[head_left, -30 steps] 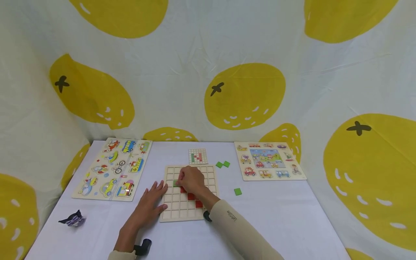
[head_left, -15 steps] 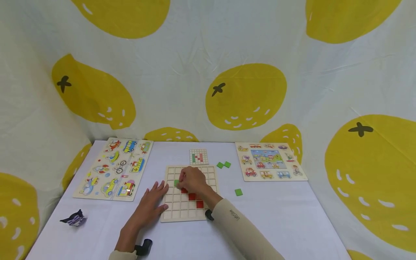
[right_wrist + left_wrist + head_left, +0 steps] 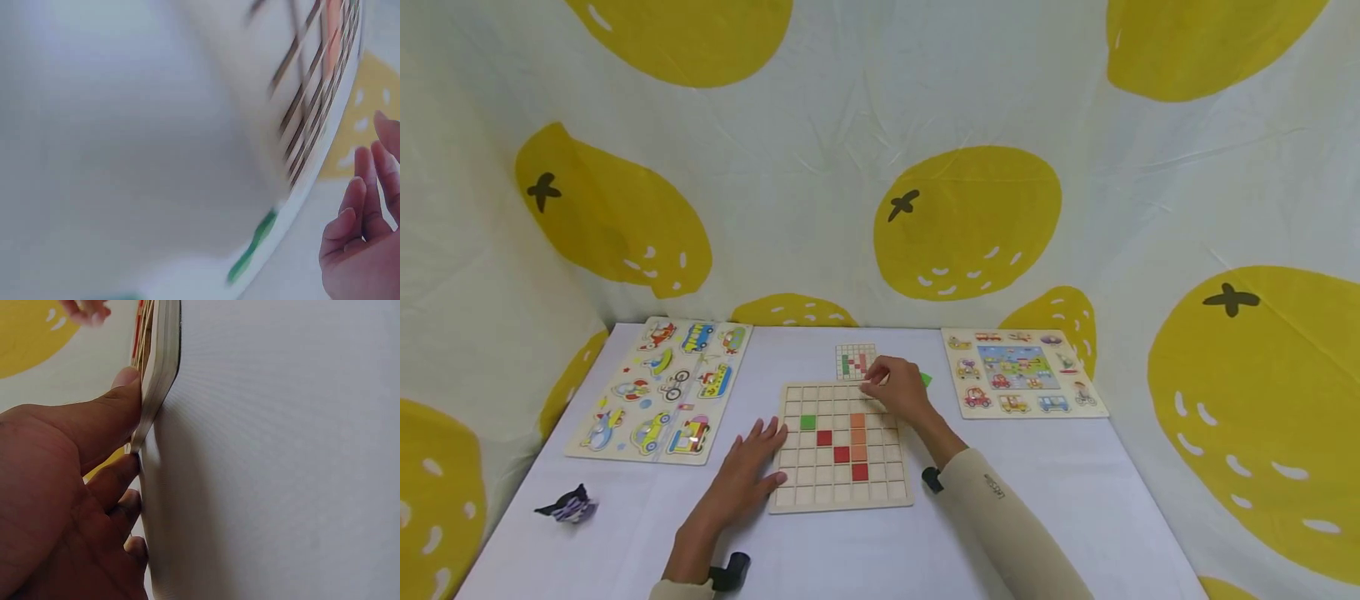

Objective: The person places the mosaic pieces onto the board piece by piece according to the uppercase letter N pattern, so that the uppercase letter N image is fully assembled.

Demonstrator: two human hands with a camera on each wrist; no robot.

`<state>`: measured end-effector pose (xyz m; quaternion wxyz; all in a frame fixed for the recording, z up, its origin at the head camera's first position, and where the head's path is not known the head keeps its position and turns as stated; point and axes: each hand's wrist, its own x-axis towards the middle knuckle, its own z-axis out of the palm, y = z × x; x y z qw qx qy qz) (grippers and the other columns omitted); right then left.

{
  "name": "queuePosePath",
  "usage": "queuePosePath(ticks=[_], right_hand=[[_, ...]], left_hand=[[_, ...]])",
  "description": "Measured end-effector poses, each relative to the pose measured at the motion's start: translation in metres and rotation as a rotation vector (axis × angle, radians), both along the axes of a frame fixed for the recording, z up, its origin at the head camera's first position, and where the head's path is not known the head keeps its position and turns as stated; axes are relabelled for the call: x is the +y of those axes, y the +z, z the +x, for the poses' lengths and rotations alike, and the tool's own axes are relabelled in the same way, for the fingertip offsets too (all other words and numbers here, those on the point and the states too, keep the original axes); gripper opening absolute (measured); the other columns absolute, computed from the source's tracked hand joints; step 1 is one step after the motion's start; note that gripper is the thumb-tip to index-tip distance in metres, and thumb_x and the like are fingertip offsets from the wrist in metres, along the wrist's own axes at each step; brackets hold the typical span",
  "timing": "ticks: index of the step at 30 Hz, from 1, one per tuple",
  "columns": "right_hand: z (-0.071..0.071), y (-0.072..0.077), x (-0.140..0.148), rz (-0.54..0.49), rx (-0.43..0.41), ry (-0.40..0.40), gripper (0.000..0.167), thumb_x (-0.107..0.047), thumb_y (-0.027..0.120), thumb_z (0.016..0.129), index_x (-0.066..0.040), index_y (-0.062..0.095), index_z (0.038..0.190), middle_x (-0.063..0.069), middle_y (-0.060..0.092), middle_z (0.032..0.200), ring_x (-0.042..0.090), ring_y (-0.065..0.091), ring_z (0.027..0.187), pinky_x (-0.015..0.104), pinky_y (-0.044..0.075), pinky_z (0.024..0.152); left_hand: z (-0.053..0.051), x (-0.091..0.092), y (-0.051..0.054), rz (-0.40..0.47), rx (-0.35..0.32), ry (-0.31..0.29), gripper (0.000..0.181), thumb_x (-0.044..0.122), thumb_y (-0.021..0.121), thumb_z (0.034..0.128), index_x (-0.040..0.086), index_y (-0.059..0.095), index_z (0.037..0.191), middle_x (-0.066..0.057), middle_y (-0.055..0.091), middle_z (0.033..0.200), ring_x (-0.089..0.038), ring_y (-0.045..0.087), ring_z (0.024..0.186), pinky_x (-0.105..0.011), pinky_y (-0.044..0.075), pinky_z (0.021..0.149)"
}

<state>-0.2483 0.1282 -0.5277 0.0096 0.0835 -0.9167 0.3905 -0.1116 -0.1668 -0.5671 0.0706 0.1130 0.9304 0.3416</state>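
A wooden grid board (image 3: 805, 487) lies in front of me in the head view. On it sit a green square tile (image 3: 808, 422), a diagonal of red tiles (image 3: 842, 454) and a column of orange tiles (image 3: 858, 437). My left hand (image 3: 747, 467) rests at the board's left edge, fingers spread; the left wrist view has its thumb (image 3: 115, 406) touching the board's rim. Above the board's upper right, my right hand (image 3: 901, 390) hovers with loosely bent fingers and nothing seen between them. Beside it a loose green tile (image 3: 927, 380) shows partly.
A small pattern card (image 3: 848, 350) lies behind the board. A vehicle puzzle (image 3: 647, 387) stands to the left, another picture puzzle (image 3: 1018, 379) to the right. A small dark-and-purple object (image 3: 571, 505) lies near the left table edge. A lemon-printed curtain (image 3: 820, 208) hangs behind.
My right hand has left the green tile on the board and moved right and back, uncovering the orange tiles. Its arm now hides a loose green tile. The left hand stays in place.
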Motion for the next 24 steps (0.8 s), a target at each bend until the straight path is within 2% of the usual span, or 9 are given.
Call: queuePosePath(ticks=[5,9,12,18,24], right_hand=[[-0.012,0.001,0.033,0.095,0.012,-0.083,0.018,-0.018,0.086,0.090,-0.015,0.078,0.105,0.004,0.077,0.106,0.021,0.063,0.089,0.038,0.052,0.081],[-0.016,-0.001,0.049,0.171,-0.061,-0.081,0.029,-0.015,0.084,0.090,-0.015,0.078,0.119,0.006,0.076,0.122,0.027,0.067,0.110,0.047,0.055,0.098],[-0.018,-0.004,0.053,0.204,-0.108,-0.087,0.033,-0.010,0.084,0.089,-0.015,0.077,0.121,0.008,0.075,0.123,0.029,0.066,0.119,0.049,0.053,0.104],[-0.019,-0.013,0.052,0.254,-0.117,-0.143,0.031,-0.008,0.083,0.090,-0.015,0.079,0.120,0.007,0.071,0.112,0.026,0.066,0.105,0.044,0.056,0.093],[-0.019,-0.010,0.050,0.281,-0.139,-0.179,0.025,-0.013,0.085,0.089,-0.015,0.079,0.114,0.008,0.070,0.107,0.025,0.063,0.099,0.042,0.055,0.089]], left_hand=[[0.000,0.000,0.001,0.013,0.004,-0.001,0.084,0.017,0.078,0.0956,0.014,0.035,0.167,-0.009,0.023,0.178,-0.040,0.011,0.167,-0.067,0.005,0.133],[0.001,0.000,0.001,0.010,0.007,-0.001,0.084,0.017,0.078,0.0952,0.013,0.035,0.167,-0.009,0.024,0.177,-0.040,0.011,0.167,-0.067,0.005,0.133],[0.001,-0.001,0.002,0.008,0.008,-0.001,0.084,0.017,0.079,0.0951,0.013,0.035,0.167,-0.010,0.024,0.177,-0.041,0.012,0.167,-0.068,0.006,0.133],[0.001,-0.001,0.002,0.012,-0.001,0.000,0.083,0.017,0.078,0.0958,0.014,0.035,0.167,-0.009,0.024,0.177,-0.040,0.011,0.167,-0.067,0.005,0.133],[0.000,0.000,0.000,0.002,-0.003,0.004,0.083,0.018,0.078,0.0959,0.014,0.035,0.167,-0.008,0.023,0.178,-0.039,0.010,0.167,-0.066,0.005,0.134]])
